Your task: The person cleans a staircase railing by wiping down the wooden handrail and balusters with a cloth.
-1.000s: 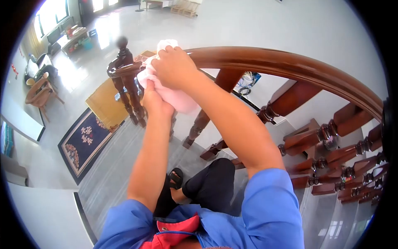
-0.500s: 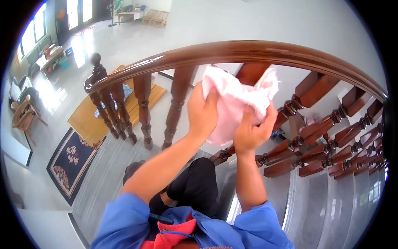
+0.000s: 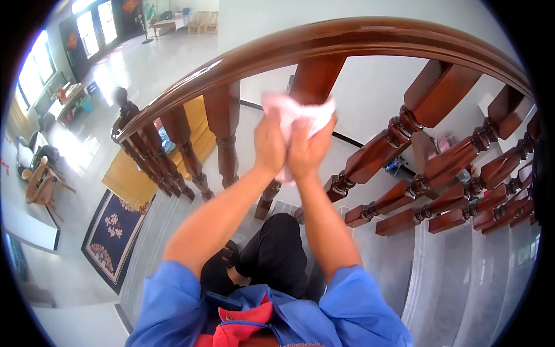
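Clearly, the handling is in progress — the pink cloth (image 3: 292, 107) sits bunched between the left hand (image 3: 270, 144) and the right hand (image 3: 310, 148), both curled closed around it, and neither has let go. It is below the handrail (image 3: 370, 37), in front of a baluster (image 3: 318, 80) — whether touching, I cannot tell, nor how much remains to be done.
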Available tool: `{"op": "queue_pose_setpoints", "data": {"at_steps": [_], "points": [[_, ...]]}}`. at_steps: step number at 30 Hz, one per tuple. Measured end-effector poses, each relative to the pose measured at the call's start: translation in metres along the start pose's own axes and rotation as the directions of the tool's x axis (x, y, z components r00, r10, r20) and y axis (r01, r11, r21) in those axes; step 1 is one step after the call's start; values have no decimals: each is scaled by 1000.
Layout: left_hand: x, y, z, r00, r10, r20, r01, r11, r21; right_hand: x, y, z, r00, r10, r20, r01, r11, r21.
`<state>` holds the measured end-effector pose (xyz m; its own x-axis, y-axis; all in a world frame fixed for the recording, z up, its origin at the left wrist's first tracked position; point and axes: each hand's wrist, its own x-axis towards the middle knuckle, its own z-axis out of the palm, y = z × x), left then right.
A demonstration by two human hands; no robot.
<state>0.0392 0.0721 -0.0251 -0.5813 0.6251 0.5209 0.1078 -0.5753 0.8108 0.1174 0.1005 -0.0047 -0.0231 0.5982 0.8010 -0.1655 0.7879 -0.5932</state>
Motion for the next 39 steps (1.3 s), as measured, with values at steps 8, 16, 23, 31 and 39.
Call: {"op": "queue_pose_setpoints", "data": {"at_steps": [8, 16, 23, 31, 39], "points": [[-72, -103, -51, 955, -278, 105, 274, 960, 51, -127, 87, -20, 980, 181, 82, -184, 983, 31], [-65, -77, -72, 951, -309, -22, 300, 899, 318, -132, 26, -53, 811, 563, 159, -497, 807, -318], [-54, 6, -119, 936, -142, -321, 228, 942, 247, -150, -26, -15, 916, 280, 287, -174, 923, -344], [-8, 22, -140, 838, -78, -540, 144, 986, 80, -90, -21, 54, 929, 362, 82, -368, 926, 87], [36, 19, -115, 935, -168, -313, 75, 955, -287, -7, -11, 130, 970, 48, 238, -134, 924, 359]]}}
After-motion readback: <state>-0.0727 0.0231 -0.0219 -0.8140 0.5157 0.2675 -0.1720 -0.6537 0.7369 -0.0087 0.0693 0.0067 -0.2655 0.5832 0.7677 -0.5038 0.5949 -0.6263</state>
